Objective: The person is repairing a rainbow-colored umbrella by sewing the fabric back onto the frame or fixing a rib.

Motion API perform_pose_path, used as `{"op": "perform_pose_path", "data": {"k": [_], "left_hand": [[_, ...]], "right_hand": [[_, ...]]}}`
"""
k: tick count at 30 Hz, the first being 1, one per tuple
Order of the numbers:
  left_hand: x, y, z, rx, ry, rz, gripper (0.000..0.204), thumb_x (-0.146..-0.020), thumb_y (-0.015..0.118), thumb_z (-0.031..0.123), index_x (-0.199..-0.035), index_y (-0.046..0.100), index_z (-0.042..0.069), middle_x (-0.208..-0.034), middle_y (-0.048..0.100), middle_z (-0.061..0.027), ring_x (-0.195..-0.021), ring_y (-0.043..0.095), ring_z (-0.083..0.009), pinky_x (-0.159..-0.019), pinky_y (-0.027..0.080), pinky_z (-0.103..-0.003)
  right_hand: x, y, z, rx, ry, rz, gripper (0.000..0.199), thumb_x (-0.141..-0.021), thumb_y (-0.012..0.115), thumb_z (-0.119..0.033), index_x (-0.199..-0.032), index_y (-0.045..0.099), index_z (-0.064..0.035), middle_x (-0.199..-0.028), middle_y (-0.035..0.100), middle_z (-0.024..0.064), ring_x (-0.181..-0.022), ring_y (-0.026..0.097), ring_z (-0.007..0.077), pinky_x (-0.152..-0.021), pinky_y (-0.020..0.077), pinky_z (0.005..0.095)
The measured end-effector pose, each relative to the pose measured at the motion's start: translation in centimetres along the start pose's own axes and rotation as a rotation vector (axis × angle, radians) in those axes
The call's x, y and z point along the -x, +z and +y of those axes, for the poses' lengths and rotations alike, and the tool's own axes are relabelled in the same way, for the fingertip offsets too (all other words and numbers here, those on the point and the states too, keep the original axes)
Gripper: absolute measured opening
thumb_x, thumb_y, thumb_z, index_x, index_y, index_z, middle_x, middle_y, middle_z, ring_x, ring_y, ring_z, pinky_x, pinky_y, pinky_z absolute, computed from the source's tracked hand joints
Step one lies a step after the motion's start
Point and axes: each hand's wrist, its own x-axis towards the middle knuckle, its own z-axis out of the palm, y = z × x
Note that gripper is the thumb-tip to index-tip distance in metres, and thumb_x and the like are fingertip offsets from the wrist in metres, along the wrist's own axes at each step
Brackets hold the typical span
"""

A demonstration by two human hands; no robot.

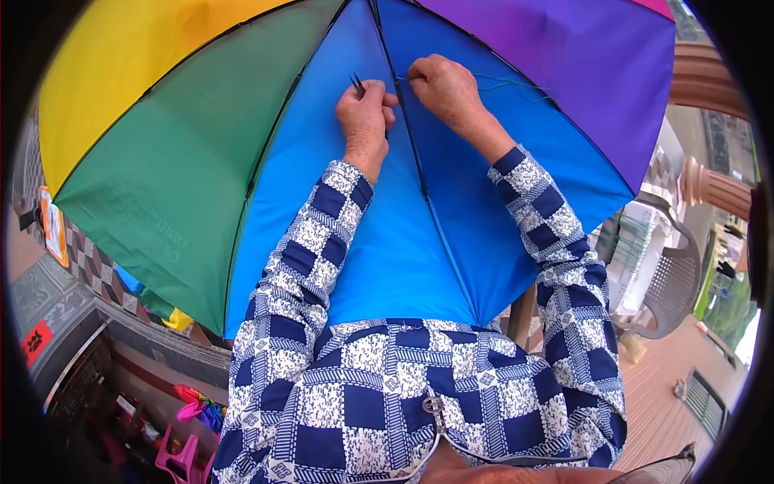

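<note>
An opened umbrella in rainbow colours spreads in front of me, inside facing me, with dark ribs across its cloth. My left hand is closed around small black thread snips, whose two pointed tips stick up past the thumb. It is just left of a rib between two blue panels. On the other side of that rib, my right hand pinches a thin blue-green thread. One end runs toward the rib; the rest trails right over the blue and purple cloth. Whether a needle is in those fingers is hidden.
A grey plastic chair stands at the right, beside pale stacked material. Brownish railing posts are beyond it. At the lower left are a pink stool, a small bundle of colourful cloth and a dark cabinet.
</note>
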Motion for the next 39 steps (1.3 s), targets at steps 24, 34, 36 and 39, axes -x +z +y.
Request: {"op": "perform_pose_path", "data": {"k": [24, 34, 36, 39], "left_hand": [[-0.4, 1.1, 0.3, 0.06, 0.014, 0.13, 0.009, -0.079, 0.058, 0.009, -0.075, 0.051, 0.006, -0.054, 0.046, -0.0002, -0.039, 0.036, -0.0068, -0.033, 0.025, -0.022], [-0.1, 0.2, 0.2, 0.178, -0.015, 0.11, 0.008, -0.081, 0.06, 0.013, -0.08, 0.052, 0.01, -0.057, 0.045, 0.0013, -0.04, 0.035, -0.0074, -0.036, 0.029, -0.023], [-0.2, 0.1, 0.2, 0.163, -0.013, 0.096, 0.009, -0.081, 0.06, 0.013, -0.08, 0.052, 0.01, -0.057, 0.046, 0.0013, -0.04, 0.035, -0.0073, -0.037, 0.029, -0.023], [-0.2, 0.2, 0.2, 0.161, -0.004, 0.096, 0.009, -0.082, 0.06, 0.014, -0.08, 0.052, 0.01, -0.057, 0.046, 0.0012, -0.04, 0.035, -0.0072, -0.036, 0.029, -0.023]], "right_hand": [[-0.5, 1.2, -0.4, -0.323, 0.031, 0.036, 0.011, -0.073, 0.062, -0.014, -0.082, 0.065, -0.0083, -0.081, 0.064, 0.0067, -0.074, 0.061, 0.0213, -0.067, 0.0479, 0.0321], [-0.6, -2.4, 1.4, -0.172, -0.094, -0.239, 0.012, -0.07, 0.061, -0.015, -0.079, 0.065, -0.0069, -0.077, 0.061, 0.008, -0.071, 0.058, 0.0217, -0.065, 0.0472, 0.0328], [-0.4, -2.6, 1.5, -0.143, -0.099, -0.264, 0.012, -0.07, 0.061, -0.015, -0.078, 0.065, -0.0068, -0.077, 0.06, 0.0074, -0.07, 0.058, 0.0213, -0.064, 0.047, 0.0322], [-0.2, -2.6, 1.5, -0.124, -0.101, -0.269, 0.012, -0.07, 0.062, -0.015, -0.077, 0.065, -0.0068, -0.077, 0.059, 0.0069, -0.07, 0.057, 0.0206, -0.064, 0.0468, 0.0318]]}}
